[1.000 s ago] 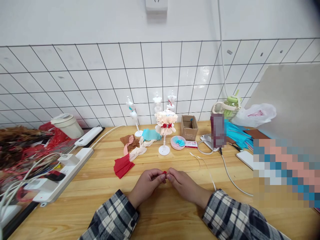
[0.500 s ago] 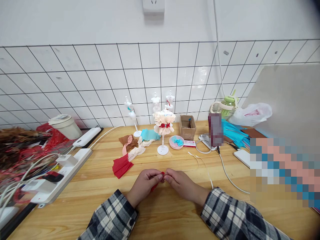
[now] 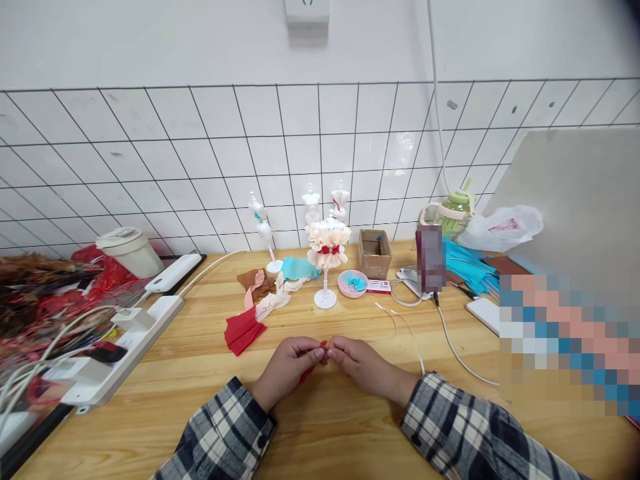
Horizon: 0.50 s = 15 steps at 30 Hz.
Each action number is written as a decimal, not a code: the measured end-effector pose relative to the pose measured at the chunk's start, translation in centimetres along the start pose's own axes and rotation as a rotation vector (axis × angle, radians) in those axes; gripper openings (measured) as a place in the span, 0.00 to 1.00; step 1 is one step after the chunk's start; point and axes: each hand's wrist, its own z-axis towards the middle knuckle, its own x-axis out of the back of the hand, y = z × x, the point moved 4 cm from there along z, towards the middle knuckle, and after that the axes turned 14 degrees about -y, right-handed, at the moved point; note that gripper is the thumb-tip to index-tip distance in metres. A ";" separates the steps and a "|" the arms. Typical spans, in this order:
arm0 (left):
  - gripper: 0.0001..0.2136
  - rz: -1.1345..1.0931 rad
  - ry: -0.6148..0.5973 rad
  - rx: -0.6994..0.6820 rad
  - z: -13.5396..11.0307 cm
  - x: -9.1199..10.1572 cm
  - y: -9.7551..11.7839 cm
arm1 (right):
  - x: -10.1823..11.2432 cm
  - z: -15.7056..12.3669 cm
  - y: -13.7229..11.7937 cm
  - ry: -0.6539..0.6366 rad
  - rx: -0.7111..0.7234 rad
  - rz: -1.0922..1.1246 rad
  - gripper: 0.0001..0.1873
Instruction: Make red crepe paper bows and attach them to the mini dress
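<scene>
My left hand (image 3: 289, 368) and my right hand (image 3: 364, 365) meet fingertip to fingertip low on the wooden table (image 3: 165, 407). Both pinch a small red piece (image 3: 322, 347) of crepe-like material between them; a red strip hangs under my left fingers. Just beyond stands a small mannequin (image 3: 327, 257) on a white stand, dressed in cream ruffles with red bows. A folded red piece (image 3: 242, 331) lies to the left of my hands.
Tan, pink, cream and teal scraps (image 3: 273, 283) lie by three bare white mini mannequins (image 3: 313, 203). A pink dish (image 3: 353, 283), a cardboard box (image 3: 375, 253), cables (image 3: 453, 347), a green bottle (image 3: 453, 213) sit right. A power strip (image 3: 125, 343) lies left.
My hands stay pinched together on the red piece; a red strip has come to hang beneath my left fingers. The view has shifted slightly.
</scene>
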 end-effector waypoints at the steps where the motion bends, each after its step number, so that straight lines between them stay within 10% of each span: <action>1: 0.13 0.003 -0.004 -0.001 0.0 0.0 -0.1 | 0.0 0.0 -0.1 -0.002 0.000 0.003 0.15; 15: 0.13 -0.041 0.009 0.047 -0.1 0.1 -0.8 | 0.0 0.0 0.6 -0.014 -0.028 0.131 0.22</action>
